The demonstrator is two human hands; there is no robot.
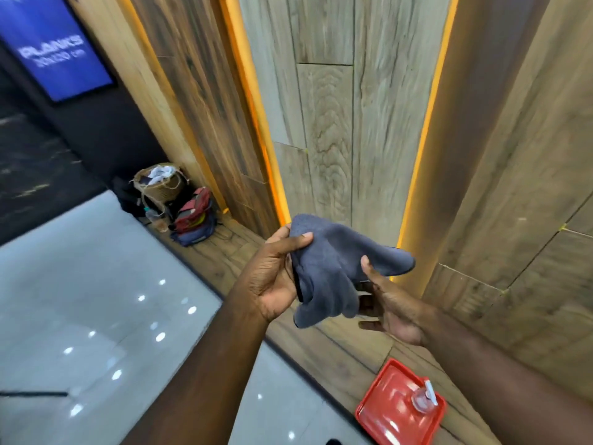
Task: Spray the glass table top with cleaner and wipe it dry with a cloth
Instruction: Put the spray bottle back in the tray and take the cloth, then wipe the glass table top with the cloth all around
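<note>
A grey-blue cloth (pixel 330 271) hangs in the air between both hands, in front of a wood-panelled wall. My left hand (pixel 276 274) pinches its upper left corner between thumb and fingers. My right hand (pixel 388 303) holds the cloth's right side, thumb on top and fingers underneath. Low at the right, a small clear spray bottle (pixel 423 401) with a white nozzle stands on a red tray (pixel 382 412). No glass table top is in view.
The red tray rests on a wooden floor strip along the wall. A glossy pale tiled floor (pixel 96 300) spreads to the left. A woven basket (pixel 160 184) and a red and blue backpack (pixel 194 220) sit by the wall. A blue screen (pixel 57 49) hangs upper left.
</note>
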